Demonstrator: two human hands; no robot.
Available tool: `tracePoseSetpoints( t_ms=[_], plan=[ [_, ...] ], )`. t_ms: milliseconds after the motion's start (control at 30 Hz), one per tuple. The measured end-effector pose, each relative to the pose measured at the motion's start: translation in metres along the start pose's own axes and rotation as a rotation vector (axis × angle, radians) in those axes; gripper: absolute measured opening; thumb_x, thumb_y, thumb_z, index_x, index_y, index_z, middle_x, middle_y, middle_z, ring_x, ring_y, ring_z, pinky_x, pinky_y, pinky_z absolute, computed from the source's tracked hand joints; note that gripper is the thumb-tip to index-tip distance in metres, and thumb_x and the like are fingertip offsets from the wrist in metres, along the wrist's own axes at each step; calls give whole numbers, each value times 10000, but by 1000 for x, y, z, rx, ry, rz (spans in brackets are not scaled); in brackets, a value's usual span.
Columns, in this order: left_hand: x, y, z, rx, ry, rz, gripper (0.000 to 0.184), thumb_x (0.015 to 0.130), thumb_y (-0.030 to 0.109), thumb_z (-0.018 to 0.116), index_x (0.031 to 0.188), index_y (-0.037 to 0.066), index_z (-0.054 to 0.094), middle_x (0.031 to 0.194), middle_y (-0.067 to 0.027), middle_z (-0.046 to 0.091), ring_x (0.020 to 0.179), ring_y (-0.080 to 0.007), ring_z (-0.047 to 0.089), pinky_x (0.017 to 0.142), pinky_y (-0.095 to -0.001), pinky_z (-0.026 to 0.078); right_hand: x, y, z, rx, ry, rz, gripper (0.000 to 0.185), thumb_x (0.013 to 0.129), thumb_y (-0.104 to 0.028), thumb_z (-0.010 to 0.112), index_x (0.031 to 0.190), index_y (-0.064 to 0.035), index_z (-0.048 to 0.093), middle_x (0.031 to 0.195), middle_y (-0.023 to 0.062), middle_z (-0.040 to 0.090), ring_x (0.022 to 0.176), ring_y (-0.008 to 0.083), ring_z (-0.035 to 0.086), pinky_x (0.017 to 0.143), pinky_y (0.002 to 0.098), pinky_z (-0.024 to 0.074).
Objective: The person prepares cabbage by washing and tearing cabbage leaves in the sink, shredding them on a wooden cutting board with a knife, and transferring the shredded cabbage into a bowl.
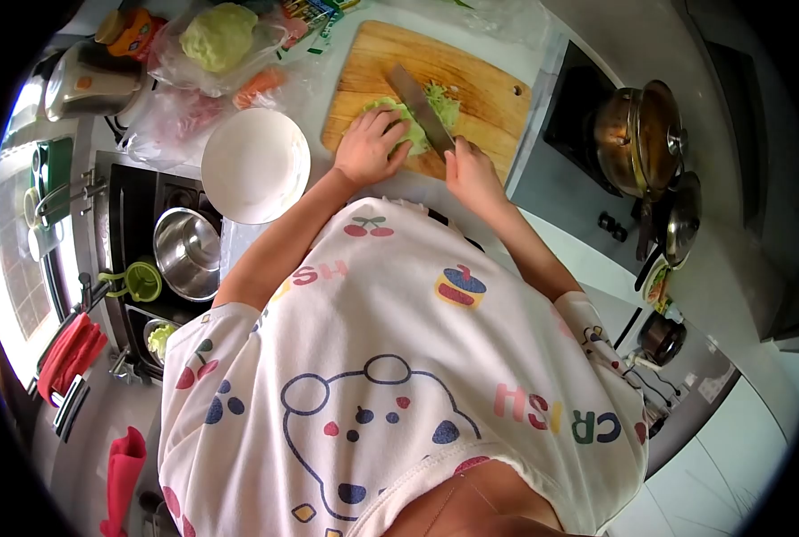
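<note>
1. With the right grip [474, 172], clasps a knife [423, 106] by its handle, pinching it between bent fingers and thumb.
2. With the left grip [367, 149] spread and its fingers bent, rests on pale green leaves [414, 137] just left of the blade.
3. Slants the blade forward and to the left, between those leaves and a small heap of green shreds [439, 93] close by on its right; cannot tell from above whether it meets the wood.
4. Has leaves and shreds alike on a wooden cutting board [484, 116], on the white tabletop [324, 75].
5. Near the left forearm, has a white bowl [256, 166], to the left of the board.
6. Beyond the bowl, has a pale green cabbage head [218, 38] in clear plastic, with something orange [260, 87] nearer the board, also in plastic.
7. Farther left, has a dark sink [131, 210] with a metal basin [189, 255] and, just beside it, a green strainer [143, 281].
8. Past the board on the right, has a black stove [575, 94] with a lidded pot [621, 148].
9. Wears a white printed shirt [399, 313].
</note>
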State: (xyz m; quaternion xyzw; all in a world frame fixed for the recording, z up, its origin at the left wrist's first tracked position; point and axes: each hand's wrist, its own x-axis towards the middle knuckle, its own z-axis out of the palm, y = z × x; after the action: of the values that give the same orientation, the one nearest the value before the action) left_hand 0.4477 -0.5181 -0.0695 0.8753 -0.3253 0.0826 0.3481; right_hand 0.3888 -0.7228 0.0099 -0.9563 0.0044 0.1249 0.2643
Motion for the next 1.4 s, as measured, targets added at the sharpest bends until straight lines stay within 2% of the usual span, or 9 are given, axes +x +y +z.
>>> tracePoseSetpoints(
  t_ms=[300,633,1133,1400],
  plan=[
    [-1,1,-3,36,12,9,305,856,232,697,1139,121,668,1205,-83,626,1179,-320,564,968,-445,483,9,5,9,147,213,-38,179,966,-125,555,996,51,543,893,282,626,835,484,615,725,532,503],
    [-1,3,-3,10,29,0,236,850,219,704,1071,136,701,1200,-81,626,1174,-327,564,967,-441,490,-21,-8,-13,17,55,-13,227,977,-143,537,1092,52,555,969,273,626,852,471,625,746,520,518],
    [-1,4,-4,4,13,-25,235,848,225,706,1063,132,708,1195,-84,633,1175,-326,566,972,-441,487,-4,-15,-1,-28,-20,51,213,977,-134,519,1085,49,522,968,280,604,855,493,629,745,543,526],
    [1,2,0,18,28,-9,256,841,239,708,1053,100,669,1190,-84,634,1166,-316,569,966,-444,487,4,-1,14,55,145,-7,221,972,-134,530,1086,56,542,957,271,619,881,468,625,755,528,514]
  ],
)
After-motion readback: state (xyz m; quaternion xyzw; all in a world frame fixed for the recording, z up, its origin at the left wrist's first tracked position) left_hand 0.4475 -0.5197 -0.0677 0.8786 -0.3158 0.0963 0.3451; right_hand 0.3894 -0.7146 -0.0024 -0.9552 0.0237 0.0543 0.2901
